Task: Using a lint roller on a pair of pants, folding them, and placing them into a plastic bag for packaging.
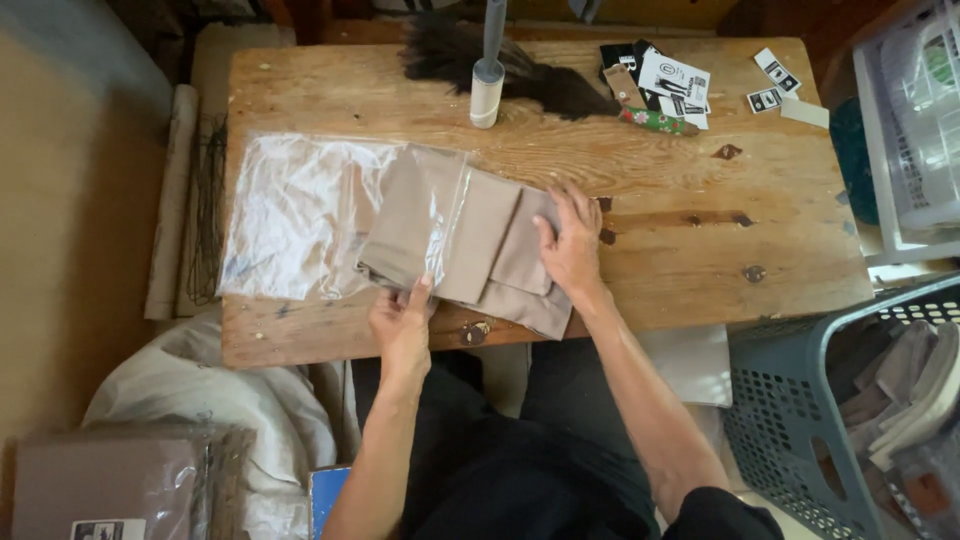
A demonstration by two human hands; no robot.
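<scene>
**Soft cloth going halfway into a clear bag**

A folded tan cloth point(480, 245) lies on the wooden desk point(680, 200), near the front edge. Its left part is already inside a clear plastic bag point(300, 215). Its right part sticks out of the bag's open mouth.

The left hand point(402, 325) has its grip pinching the near edge of the cloth and bag, thumb on top. The right hand point(572, 245) lies flat with its fingers spread, pressing down on the right end of the cloth.

The cloth looks soft, light and floppy. I think it would bend and come unfolded if you lifted it by one corner, so it is best held flat at the folded edges. The bag looks thin, crinkly and slippery, so it may slide on the desk or bunch up. The open mouth of the bag seems the best place to hold it.

At the back of the desk there is a dark feather duster point(500, 65) with a white handle point(487, 95). Some black and white paper tags point(672, 80) lie beside it. They are well apart from the cloth and not in the way.

A grey basket point(800, 400) with more cloths stands on the right. A packed bag point(110, 485) lies on the floor at the left
</scene>
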